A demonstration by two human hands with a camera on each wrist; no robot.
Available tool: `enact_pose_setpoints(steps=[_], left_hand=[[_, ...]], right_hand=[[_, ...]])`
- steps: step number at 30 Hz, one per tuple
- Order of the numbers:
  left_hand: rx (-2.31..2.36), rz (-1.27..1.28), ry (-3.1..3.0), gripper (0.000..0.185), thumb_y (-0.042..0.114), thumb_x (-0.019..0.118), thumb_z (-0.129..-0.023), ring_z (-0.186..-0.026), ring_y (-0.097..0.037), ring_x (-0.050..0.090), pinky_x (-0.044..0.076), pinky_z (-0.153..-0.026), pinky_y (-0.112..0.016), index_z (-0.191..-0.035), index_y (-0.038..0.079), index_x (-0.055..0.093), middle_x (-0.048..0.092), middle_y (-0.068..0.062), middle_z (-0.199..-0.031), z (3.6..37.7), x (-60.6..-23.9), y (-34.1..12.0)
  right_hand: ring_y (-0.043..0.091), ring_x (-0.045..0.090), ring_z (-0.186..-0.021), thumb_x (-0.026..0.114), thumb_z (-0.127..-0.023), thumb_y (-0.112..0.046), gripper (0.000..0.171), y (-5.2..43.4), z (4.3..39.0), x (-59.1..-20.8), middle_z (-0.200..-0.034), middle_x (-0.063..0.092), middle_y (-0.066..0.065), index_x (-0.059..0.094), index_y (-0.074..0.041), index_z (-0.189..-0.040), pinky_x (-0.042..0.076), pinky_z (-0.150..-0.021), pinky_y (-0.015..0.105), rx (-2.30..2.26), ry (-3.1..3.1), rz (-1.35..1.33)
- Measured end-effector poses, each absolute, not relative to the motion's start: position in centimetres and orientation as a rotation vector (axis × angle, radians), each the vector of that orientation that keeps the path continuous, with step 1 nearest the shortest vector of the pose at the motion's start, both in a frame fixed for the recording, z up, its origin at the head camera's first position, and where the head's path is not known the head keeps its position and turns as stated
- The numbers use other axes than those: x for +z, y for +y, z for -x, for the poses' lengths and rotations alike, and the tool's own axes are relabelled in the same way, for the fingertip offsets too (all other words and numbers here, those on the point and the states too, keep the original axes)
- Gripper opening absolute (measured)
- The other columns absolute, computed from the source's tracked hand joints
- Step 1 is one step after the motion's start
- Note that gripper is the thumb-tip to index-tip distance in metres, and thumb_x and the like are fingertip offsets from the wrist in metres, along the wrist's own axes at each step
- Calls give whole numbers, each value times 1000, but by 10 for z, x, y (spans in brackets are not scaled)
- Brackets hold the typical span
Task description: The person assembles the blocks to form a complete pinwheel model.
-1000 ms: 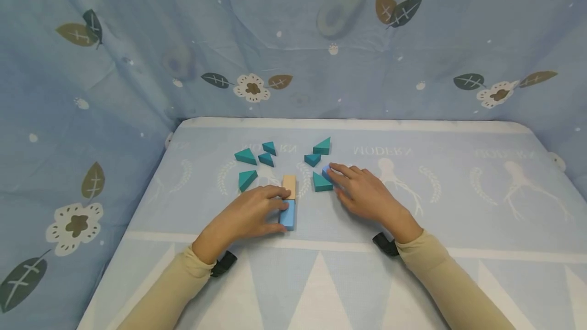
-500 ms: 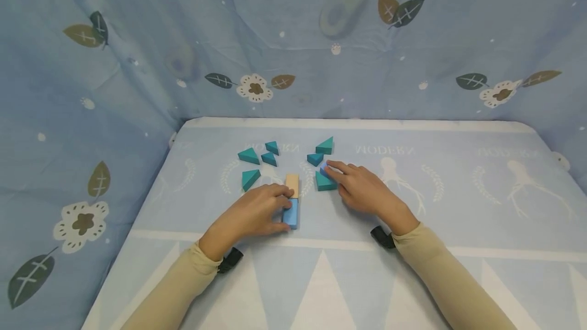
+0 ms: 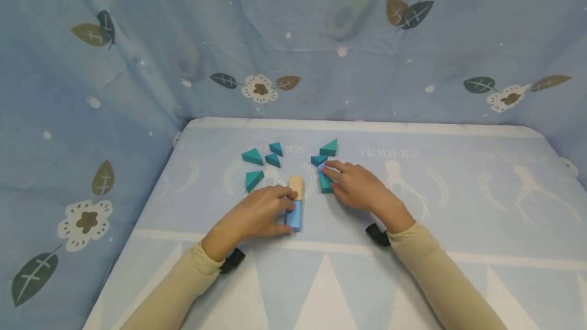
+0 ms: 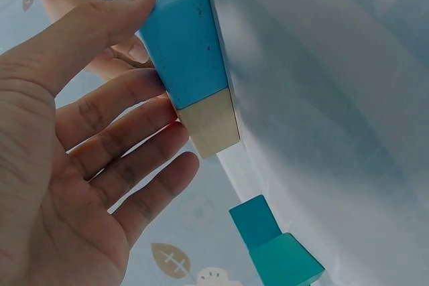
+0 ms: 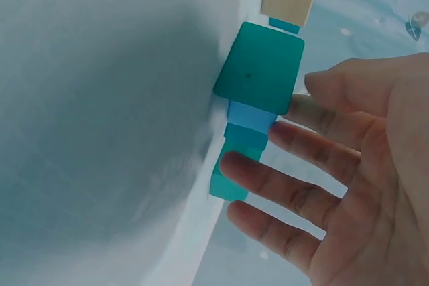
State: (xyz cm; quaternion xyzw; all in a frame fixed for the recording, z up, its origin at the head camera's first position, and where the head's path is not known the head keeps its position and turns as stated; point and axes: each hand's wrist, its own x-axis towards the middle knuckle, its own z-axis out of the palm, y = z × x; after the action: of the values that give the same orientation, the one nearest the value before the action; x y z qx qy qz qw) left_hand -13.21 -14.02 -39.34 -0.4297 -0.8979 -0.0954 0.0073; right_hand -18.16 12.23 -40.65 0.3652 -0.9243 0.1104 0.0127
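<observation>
My left hand [image 3: 263,213] rests at the left side of a light blue rectangular block [image 3: 294,215]. In the left wrist view its thumb and index finger touch that block [image 4: 184,38], the other fingers loosely extended. A plain wooden block [image 3: 296,186] stands end to end beyond it. My right hand [image 3: 357,190] touches a small periwinkle-blue block [image 3: 322,166] with extended fingertips, partly covering it. That block lies between a teal triangular block [image 3: 325,183] and a smaller dark teal triangle [image 3: 317,160]. The right thumb is beside the nearer teal block [image 5: 261,68].
Another teal triangle [image 3: 329,147] lies behind the right group. To the left are two teal triangles [image 3: 252,157] and two small dark teal ones [image 3: 276,148]. A patterned cloth covers the table [image 3: 458,192]; a blue curtain [image 3: 293,39] hangs behind and at the left.
The right hand has shifted the periwinkle-blue block left and away, from beside the nearer teal triangle to between it and the small dark teal one. The left hand stays at its block.
</observation>
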Motion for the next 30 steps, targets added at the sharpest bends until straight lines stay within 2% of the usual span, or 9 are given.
enact_pose_setpoints(steps=[9, 24, 30], left_hand=[[-306, 1352, -2811, 40, 41, 79, -69, -111, -19, 52, 42, -92, -32, -96, 12, 70, 57, -3, -119, 132, -393, -139], [-290, 1355, -2820, 42, 42, 77, -71, -112, -21, 52, 42, -92, -34, -99, 11, 71, 57, -4, -121, 131, -391, -138], [-283, 1349, -2824, 43, 43, 76, -71, -113, -21, 51, 42, -92, -33, -100, 11, 70, 56, -3, -122, 131, -391, -138]], right_hand=[[30, 50, -110, 55, -92, -21, 47, 120, 177, -407, -139, 41, 9, 46, -5, -136, 43, -84, 46, 406, -2843, -1157], [26, 40, -123, 53, -94, -25, 51, 115, 176, -415, -145, 33, 3, 39, -9, -141, 36, -95, 46, 464, -2850, -1195], [26, 41, -123, 53, -94, -25, 54, 113, 175, -415, -147, 30, 4, 35, -9, -142, 36, -95, 46, 437, -2813, -1259]])
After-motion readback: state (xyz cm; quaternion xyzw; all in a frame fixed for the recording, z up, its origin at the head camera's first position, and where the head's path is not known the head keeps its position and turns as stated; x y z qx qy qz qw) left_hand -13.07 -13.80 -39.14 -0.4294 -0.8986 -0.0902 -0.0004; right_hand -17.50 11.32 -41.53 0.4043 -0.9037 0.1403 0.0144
